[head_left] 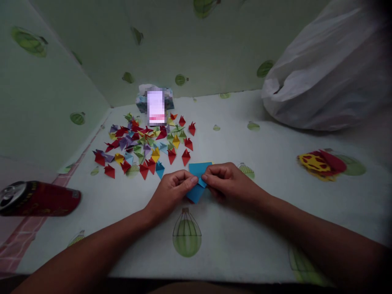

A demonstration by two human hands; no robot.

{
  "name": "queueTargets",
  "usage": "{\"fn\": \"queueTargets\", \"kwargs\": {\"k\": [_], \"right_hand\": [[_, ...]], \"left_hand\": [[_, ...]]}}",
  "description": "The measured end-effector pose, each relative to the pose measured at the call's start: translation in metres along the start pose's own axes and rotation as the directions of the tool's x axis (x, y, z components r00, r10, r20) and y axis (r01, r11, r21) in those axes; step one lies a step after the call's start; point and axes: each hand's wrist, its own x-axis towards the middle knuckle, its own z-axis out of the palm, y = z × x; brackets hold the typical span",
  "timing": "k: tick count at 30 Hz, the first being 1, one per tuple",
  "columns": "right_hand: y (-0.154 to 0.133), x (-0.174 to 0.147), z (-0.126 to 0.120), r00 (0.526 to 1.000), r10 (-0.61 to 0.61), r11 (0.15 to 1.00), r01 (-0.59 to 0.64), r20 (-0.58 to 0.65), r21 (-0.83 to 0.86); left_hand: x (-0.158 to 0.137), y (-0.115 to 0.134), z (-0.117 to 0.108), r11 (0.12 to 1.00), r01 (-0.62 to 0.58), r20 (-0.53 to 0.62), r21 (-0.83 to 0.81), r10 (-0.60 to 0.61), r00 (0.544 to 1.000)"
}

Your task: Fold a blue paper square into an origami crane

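Between my hands is a partly folded blue origami paper (pixel 196 195), with sheets of blue paper (pixel 199 168) just beyond it, a yellow edge showing at their far right corner. My left hand (pixel 174 187) pinches the folded paper's left side between thumb and fingers. On its right side, my right hand (pixel 226 181) pinches it too, the thumb and forefinger meeting near the left thumb. Several small folded paper cranes (pixel 139 141) in red, purple, green, yellow and blue lie scattered beyond my left hand. The nearest one to that hand is a blue crane (pixel 159 169).
A lit phone (pixel 156 107), blurred, leans on a tissue box (pixel 141 104) at the back. At the left edge is a red can (pixel 43 199). A white plastic bag (pixel 318 77) bulges at the back right, and a yellow and red cut-out piece (pixel 315 164) lies nearer.
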Motion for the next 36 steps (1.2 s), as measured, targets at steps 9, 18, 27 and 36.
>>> {"fn": "queueTargets", "kwargs": {"k": [9, 18, 27, 36], "right_hand": [[-0.001, -0.0003, 0.0007, 1.0, 0.014, 1.0, -0.015, 0.005, 0.013], [0.0018, -0.0002, 0.0008, 1.0, 0.028, 0.998, -0.029, 0.008, 0.048], [0.0038, -0.0002, -0.0004, 0.999, 0.035, 0.979, -0.032, -0.013, 0.201], [0.0058, 0.0007, -0.0009, 0.996, 0.014, 0.993, -0.023, 0.083, 0.113]], "left_hand": [[0.0025, -0.0004, -0.0011, 0.998, 0.005, -0.044, 0.055, -0.003, 0.999], [0.0028, 0.0001, -0.0012, 0.991, -0.037, -0.042, 0.125, 0.043, 0.998], [0.0033, -0.0005, -0.0035, 0.99, -0.057, -0.055, 0.131, 0.065, 0.996], [0.0015, 0.0015, -0.0004, 0.965, -0.1, -0.078, 0.241, 0.122, 0.989]]}}
